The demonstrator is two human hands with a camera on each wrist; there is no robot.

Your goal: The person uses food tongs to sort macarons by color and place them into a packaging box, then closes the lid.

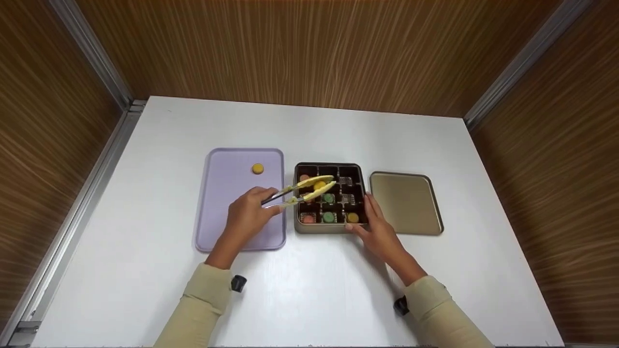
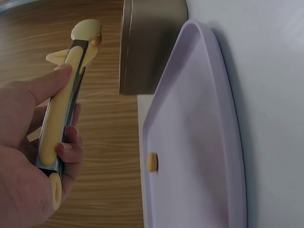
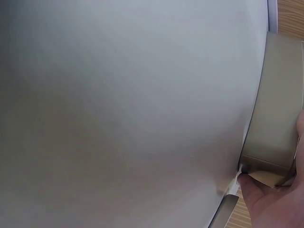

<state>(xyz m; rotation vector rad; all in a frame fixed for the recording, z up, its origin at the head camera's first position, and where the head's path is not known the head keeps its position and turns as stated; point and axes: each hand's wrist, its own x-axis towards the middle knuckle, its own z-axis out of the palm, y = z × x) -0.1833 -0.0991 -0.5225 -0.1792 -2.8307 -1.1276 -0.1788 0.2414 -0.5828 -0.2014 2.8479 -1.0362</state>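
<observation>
Our left hand (image 1: 251,208) grips the yellow-tipped metal tongs (image 1: 320,190), whose tips are closed about a small round yellow macaron-like piece (image 1: 319,185) above the dark compartments of the square gold-brown tin box (image 1: 319,229); our right hand (image 1: 379,232) holds the box's near right corner. We judge a light, even squeeze best, enough to prevent slipping without crushing the piece. We would keep the box braced, hold the piece level and centre it between dividers before lowering, clear of the green round piece (image 1: 329,198).
</observation>
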